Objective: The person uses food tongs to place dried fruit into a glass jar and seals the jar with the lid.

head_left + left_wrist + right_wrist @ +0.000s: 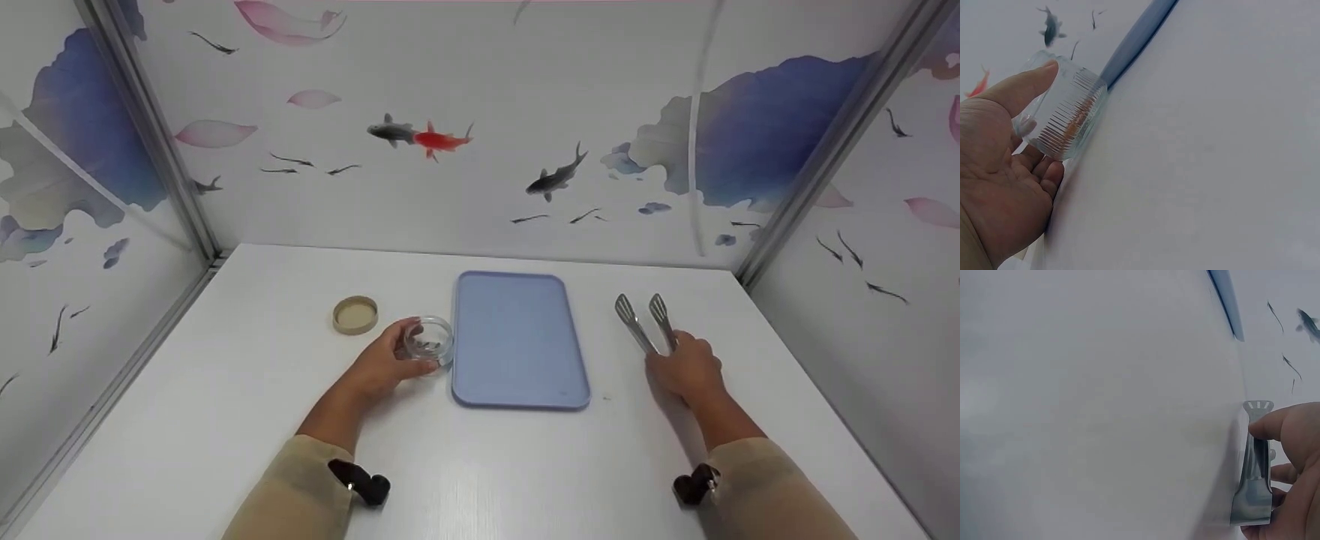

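In the head view, my left hand [382, 365] grips a small clear glass jar [429, 341] at the left edge of the light blue tray [517, 337]. The jar has no lid on, and a few small dark bits show inside. Seen from the left wrist, the thumb lies along the ribbed glass jar [1067, 115] and the other fingers curl on its far side. To the right of the tray, my right hand [688, 367] holds metal tongs [635, 325], their slotted ends spread apart and pointing to the back. The right wrist view shows thumb and fingers around the tongs [1252, 500].
A round tan lid [355, 315] lies on the white table [465, 472], left of the jar. A tiny speck [606, 398] is on the table by the tray's right front corner. Printed panels [465, 202] with metal posts enclose the table at back and sides.
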### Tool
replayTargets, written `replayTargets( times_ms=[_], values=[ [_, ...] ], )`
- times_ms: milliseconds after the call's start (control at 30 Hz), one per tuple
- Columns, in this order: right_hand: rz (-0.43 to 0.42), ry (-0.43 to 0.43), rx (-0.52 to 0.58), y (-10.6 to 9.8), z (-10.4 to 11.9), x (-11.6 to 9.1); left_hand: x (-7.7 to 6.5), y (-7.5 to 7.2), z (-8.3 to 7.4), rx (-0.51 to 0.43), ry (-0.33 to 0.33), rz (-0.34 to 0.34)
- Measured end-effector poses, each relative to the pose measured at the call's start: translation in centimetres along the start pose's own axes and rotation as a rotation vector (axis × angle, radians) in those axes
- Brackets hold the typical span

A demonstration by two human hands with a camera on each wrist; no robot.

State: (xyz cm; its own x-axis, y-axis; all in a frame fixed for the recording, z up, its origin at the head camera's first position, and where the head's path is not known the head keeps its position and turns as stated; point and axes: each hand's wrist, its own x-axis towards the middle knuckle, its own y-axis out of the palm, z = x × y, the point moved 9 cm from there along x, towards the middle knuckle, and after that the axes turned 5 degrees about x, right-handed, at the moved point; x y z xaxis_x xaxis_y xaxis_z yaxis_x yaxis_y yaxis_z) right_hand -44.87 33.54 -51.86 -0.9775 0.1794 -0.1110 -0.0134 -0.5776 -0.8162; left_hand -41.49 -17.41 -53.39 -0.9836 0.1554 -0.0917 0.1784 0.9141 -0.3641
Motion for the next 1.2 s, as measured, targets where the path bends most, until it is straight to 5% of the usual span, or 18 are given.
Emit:
replayTargets(
  times_ms=[500, 1200],
  values=[
    [-0.093, -0.149, 0.083, -1.6, 4.4, -1.3, -0.1, 0.0, 0.2, 0.013, -0.013, 0.002],
    [-0.004, -0.314, 0.231, 3.2, 14.6, -4.5, 0.1, -0.1, 0.4, 0.041, -0.041, -0.006]
  ],
)
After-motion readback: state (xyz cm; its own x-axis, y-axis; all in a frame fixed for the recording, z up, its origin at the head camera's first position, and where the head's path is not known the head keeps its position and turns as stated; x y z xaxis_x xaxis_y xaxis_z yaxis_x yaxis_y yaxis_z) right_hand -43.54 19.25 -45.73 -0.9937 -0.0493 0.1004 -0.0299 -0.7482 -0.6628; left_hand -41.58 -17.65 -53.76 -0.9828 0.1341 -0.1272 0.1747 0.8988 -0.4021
